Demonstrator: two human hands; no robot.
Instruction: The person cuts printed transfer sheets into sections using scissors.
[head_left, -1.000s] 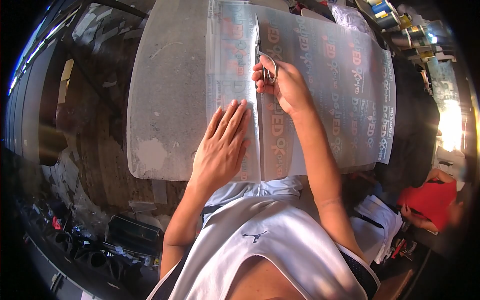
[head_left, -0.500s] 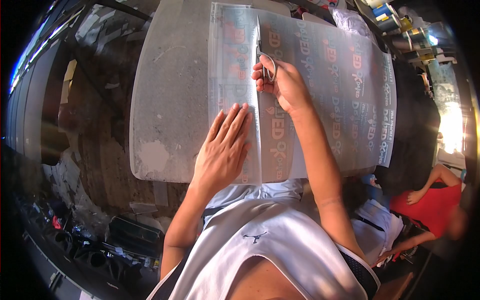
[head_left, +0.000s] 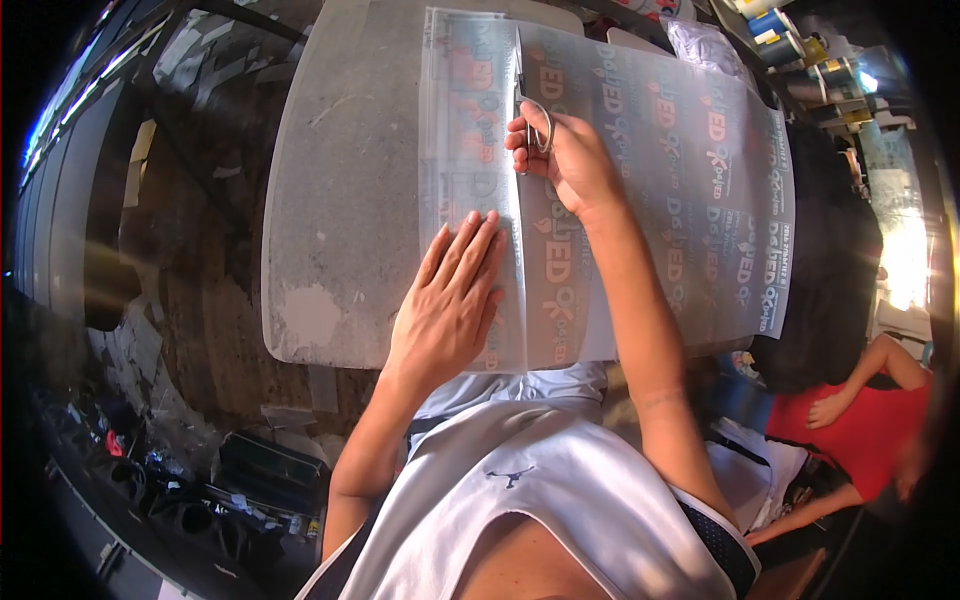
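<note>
A translucent printed sheet (head_left: 640,150) covers the right part of a grey tabletop (head_left: 340,180). Its lettering shows in mirror image. In my right hand (head_left: 565,155) is a pair of metal scissors (head_left: 541,125), thumb and fingers around the handle loops. The blades point away from me along a long slit in the sheet, close to its far edge. My left hand (head_left: 450,290) lies flat, fingers stretched, on the narrow strip (head_left: 465,120) left of the slit. It presses that strip against the table.
Thread spools (head_left: 780,48) stand at the upper right beside a clear plastic bag (head_left: 705,45). Dark cloth (head_left: 825,260) hangs past the table's right side. A person in a red top (head_left: 850,430) sits at the lower right. Scraps litter the floor at left.
Both my hands stay almost in place, the scissors still at the slit's far end. At the lower right, the person in red has shifted slightly down and left.
</note>
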